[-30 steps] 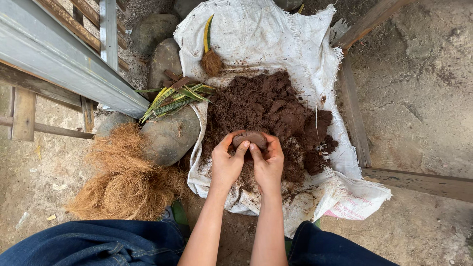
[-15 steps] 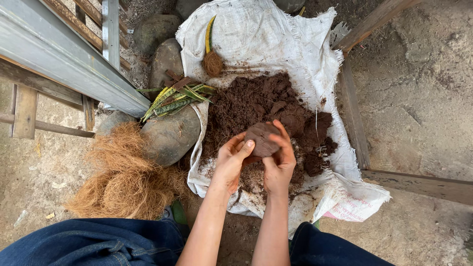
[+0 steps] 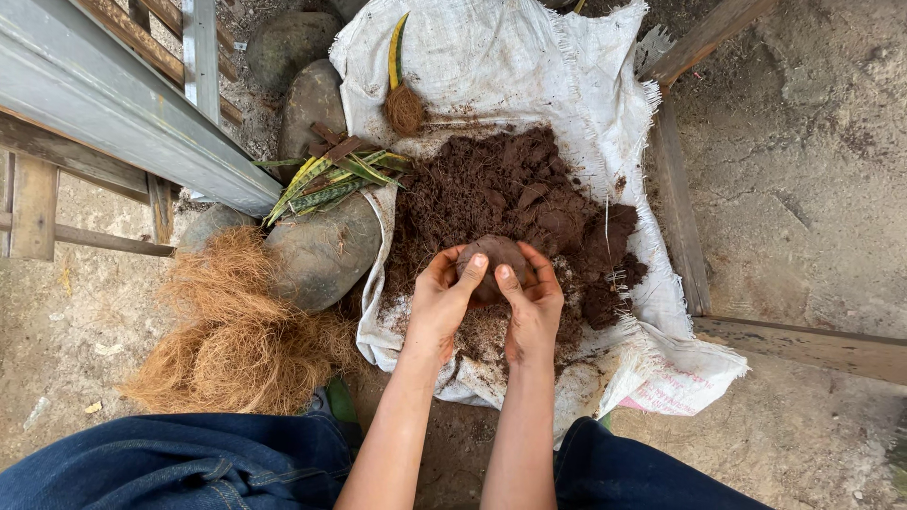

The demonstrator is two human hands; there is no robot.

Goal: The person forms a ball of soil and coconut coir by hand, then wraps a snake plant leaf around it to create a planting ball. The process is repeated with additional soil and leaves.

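cupping soil ball [image 3: 493, 263] | left hand [image 3: 439, 304] and right hand [image 3: 534, 307] both closed round it, above soil heap [image 3: 515, 194] on white sack [image 3: 501, 66] | likely damp, soft, crumbly; support from sides and underneath

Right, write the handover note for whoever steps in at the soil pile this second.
Left hand and right hand: both cupped around one soil ball, thumbs on top.
The ball is held just above the loose soil pile on the white sack.
Done: the ball looks round and packed.
Left: leafy cuttings lie on a stone, and the coconut fibre beside it lies untouched.
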